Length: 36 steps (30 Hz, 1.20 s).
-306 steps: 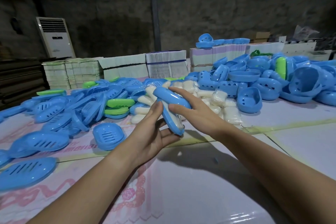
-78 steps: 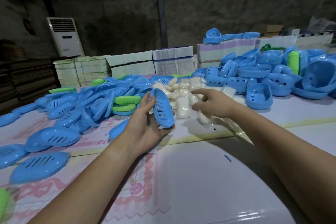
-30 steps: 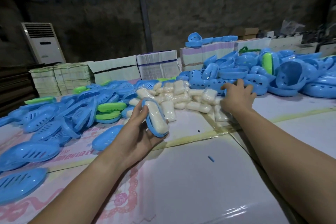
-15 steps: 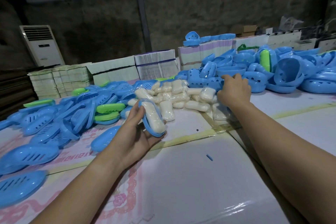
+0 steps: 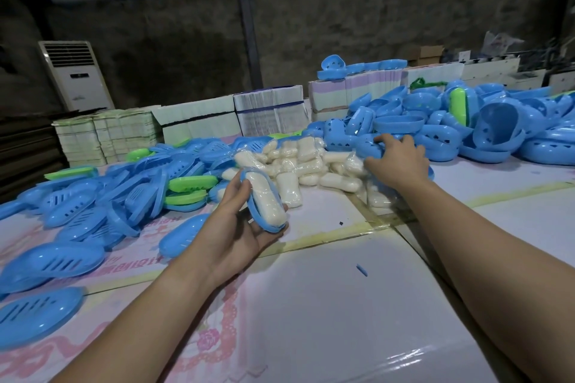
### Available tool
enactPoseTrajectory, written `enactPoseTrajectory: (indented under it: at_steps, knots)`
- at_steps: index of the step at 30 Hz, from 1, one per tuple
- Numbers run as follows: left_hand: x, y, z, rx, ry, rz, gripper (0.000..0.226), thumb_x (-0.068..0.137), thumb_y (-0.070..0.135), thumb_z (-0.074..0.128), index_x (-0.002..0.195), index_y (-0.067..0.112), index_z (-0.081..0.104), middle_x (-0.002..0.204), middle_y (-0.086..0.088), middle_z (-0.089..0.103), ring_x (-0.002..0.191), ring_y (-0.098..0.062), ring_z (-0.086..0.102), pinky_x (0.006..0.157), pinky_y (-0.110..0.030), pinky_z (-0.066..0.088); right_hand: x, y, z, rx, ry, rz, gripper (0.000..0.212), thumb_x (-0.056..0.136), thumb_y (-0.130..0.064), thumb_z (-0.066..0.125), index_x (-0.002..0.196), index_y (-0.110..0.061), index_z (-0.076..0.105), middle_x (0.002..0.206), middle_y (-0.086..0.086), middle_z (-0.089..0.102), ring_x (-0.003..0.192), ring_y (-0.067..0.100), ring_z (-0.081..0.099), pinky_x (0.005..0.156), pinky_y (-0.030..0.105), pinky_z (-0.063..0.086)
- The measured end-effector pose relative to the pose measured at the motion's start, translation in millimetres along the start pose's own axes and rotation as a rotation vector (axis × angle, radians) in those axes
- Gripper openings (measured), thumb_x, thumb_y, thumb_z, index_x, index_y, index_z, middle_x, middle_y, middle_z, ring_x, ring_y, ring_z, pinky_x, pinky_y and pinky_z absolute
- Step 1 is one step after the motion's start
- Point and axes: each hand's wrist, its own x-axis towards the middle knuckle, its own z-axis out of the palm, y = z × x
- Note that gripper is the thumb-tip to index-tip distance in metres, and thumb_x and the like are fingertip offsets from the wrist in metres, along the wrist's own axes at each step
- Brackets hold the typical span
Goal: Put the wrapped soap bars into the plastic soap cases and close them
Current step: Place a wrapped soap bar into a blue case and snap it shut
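My left hand (image 5: 231, 227) grips a blue slotted case half (image 5: 264, 200) tilted on edge, with a white wrapped soap bar (image 5: 264, 197) lying in it. My right hand (image 5: 399, 158) reaches to the far right and its fingers curl round a deep blue case half (image 5: 368, 148) at the edge of the right-hand pile. A heap of wrapped soap bars (image 5: 306, 160) lies on the table between my two hands.
Flat blue and green slotted halves (image 5: 124, 196) cover the left of the table. Deep blue halves (image 5: 466, 127) are heaped at the right. Stacks of flat cartons (image 5: 202, 118) line the far edge. A small blue plastic chip (image 5: 361, 270) lies on the white sheet in front.
A soap bar went into the slotted half in my left hand. My right hand then moved from the soap heap to the deep halves on the right and took hold of one.
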Motion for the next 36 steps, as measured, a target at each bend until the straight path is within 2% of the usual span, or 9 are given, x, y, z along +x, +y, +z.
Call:
enactPoseTrajectory:
  at_steps: [4, 8, 10, 14, 18, 22, 25, 31, 36]
  knots:
    - [-0.2, 0.3, 1.1, -0.005, -0.009, 0.007, 0.035, 0.078, 0.031, 0.070, 0.112, 0.039, 0.071, 0.131, -0.012, 0.068, 0.093, -0.033, 0.073, 0.092, -0.062, 0.051, -15.9, -35.1, -8.8, 0.471, -0.025, -0.014, 0.057, 0.089, -0.041, 0.057, 0.143, -0.030, 0.042, 0.137, 0.010, 0.045, 0.124, 0.033, 0.041, 0.106, 0.046, 0.035]
    - [-1.2, 1.5, 2.8, 0.002, -0.031, 0.036, 0.036, 0.081, 0.033, 0.068, 0.116, 0.040, 0.069, 0.133, -0.013, 0.066, 0.102, -0.034, 0.068, 0.096, -0.059, 0.048, -60.3, -88.2, -6.3, 0.900, -0.383, -0.117, 0.052, 0.091, -0.037, 0.059, 0.141, -0.033, 0.047, 0.130, -0.003, 0.052, 0.099, 0.009, 0.054, 0.075, 0.028, 0.042]
    - [-2.1, 2.6, 4.0, 0.029, -0.034, 0.037, 0.032, 0.082, 0.034, 0.067, 0.112, 0.043, 0.071, 0.129, -0.011, 0.068, 0.106, -0.035, 0.063, 0.102, -0.063, 0.043, -82.6, -103.0, 1.5, 0.934, -0.536, -0.224, 0.050, 0.091, -0.036, 0.060, 0.140, -0.036, 0.050, 0.129, -0.009, 0.054, 0.098, -0.002, 0.051, 0.070, 0.022, 0.036]
    - [-4.7, 5.4, 4.8, 0.095, -0.038, 0.025, 0.025, 0.080, 0.035, 0.068, 0.101, 0.045, 0.077, 0.113, -0.004, 0.075, 0.105, -0.034, 0.061, 0.106, -0.069, 0.037, -95.4, -104.2, 5.9, 0.966, -0.672, -0.350, 0.050, 0.093, -0.036, 0.059, 0.141, -0.040, 0.049, 0.138, -0.018, 0.052, 0.113, -0.007, 0.049, 0.078, 0.017, 0.037]
    - [-2.8, 6.5, 2.8, 0.153, 0.010, 0.024, 0.034, 0.092, 0.034, 0.065, 0.125, 0.044, 0.065, 0.103, -0.004, 0.076, 0.094, -0.031, 0.068, 0.104, -0.067, 0.042, -94.0, -100.7, 0.7, 0.941, -0.670, -0.354, 0.048, 0.094, -0.034, 0.056, 0.140, -0.045, 0.048, 0.139, -0.019, 0.051, 0.110, -0.007, 0.049, 0.077, 0.018, 0.035]
    - [-2.6, 6.6, 1.0, 0.198, 0.019, 0.038, 0.028, 0.098, 0.034, 0.061, 0.125, 0.041, 0.064, 0.090, -0.003, 0.078, 0.084, -0.026, 0.072, 0.101, -0.067, 0.045, -98.3, -103.4, -2.3, 0.907, -0.702, -0.397, 0.051, 0.089, -0.037, 0.057, 0.136, -0.053, 0.047, 0.126, -0.031, 0.054, 0.095, -0.018, 0.055, 0.069, 0.009, 0.042]
    - [-1.6, 9.0, 0.1, 0.235, 0.041, 0.042, 0.034, 0.098, 0.035, 0.062, 0.131, 0.040, 0.061, 0.095, -0.005, 0.074, 0.081, -0.024, 0.072, 0.101, -0.066, 0.046, -98.2, -104.3, -3.5, 0.925, -0.703, -0.396, 0.058, 0.078, -0.036, 0.059, 0.131, -0.057, 0.050, 0.119, -0.020, 0.062, 0.082, -0.016, 0.059, 0.059, 0.003, 0.042]
    - [-1.1, 10.1, -1.6, 0.321, 0.068, 0.060, 0.037, 0.097, 0.034, 0.065, 0.133, 0.040, 0.060, 0.094, 0.001, 0.078, 0.087, -0.023, 0.070, 0.098, -0.065, 0.049, -95.5, -103.3, -5.2, 0.937, -0.682, -0.432, 0.064, 0.072, -0.032, 0.061, 0.127, -0.063, 0.049, 0.117, -0.002, 0.063, 0.100, 0.007, 0.062, 0.076, 0.019, 0.045]
    - [-2.6, 10.2, -2.7, 0.322, 0.073, 0.054, 0.040, 0.096, 0.036, 0.066, 0.135, 0.041, 0.057, 0.111, -0.005, 0.074, 0.097, -0.027, 0.069, 0.098, -0.064, 0.050, -96.4, -102.9, 0.2, 0.907, -0.690, -0.483, 0.065, 0.079, -0.025, 0.066, 0.131, -0.059, 0.048, 0.125, -0.004, 0.056, 0.092, -0.006, 0.059, 0.067, 0.007, 0.049]
